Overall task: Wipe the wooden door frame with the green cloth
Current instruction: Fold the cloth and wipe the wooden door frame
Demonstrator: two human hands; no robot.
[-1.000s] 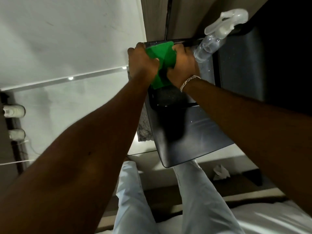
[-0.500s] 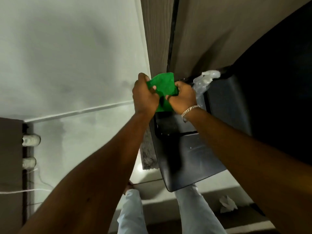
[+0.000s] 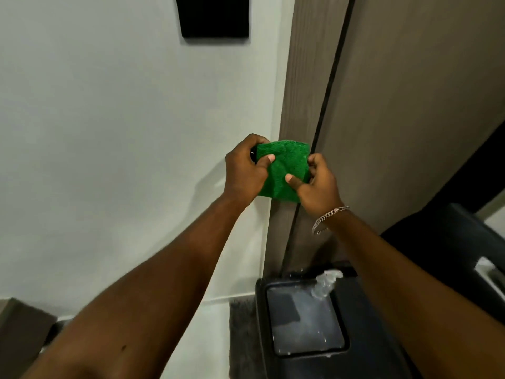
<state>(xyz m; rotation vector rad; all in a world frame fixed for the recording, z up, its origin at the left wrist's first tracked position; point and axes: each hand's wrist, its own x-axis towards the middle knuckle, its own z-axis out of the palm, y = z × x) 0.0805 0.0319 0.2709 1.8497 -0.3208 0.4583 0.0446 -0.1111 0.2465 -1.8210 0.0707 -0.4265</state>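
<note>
**Folding the cloth into a pad before it meets the frame**

Nearest to me, low in the view, I am seeing a dark tray (image 3: 303, 321) with a clear spray bottle (image 3: 325, 284) lying on it, well below my hands. Above that, I am gripping the green cloth (image 3: 284, 170) with both hands: my left hand (image 3: 244, 173) is pinching its left edge, thumb on top, and my right hand (image 3: 318, 187) is pinching its lower right corner. The cloth is hanging in front of the wooden door frame (image 3: 306, 91); whether it is touching the wood I cannot tell from this angle. I am judging that a flat, firm fold matters here, so one palm can press it evenly. Beyond, the frame is running upward beside the white wall (image 3: 109, 132), so long strokes along the grain should serve best.
</note>
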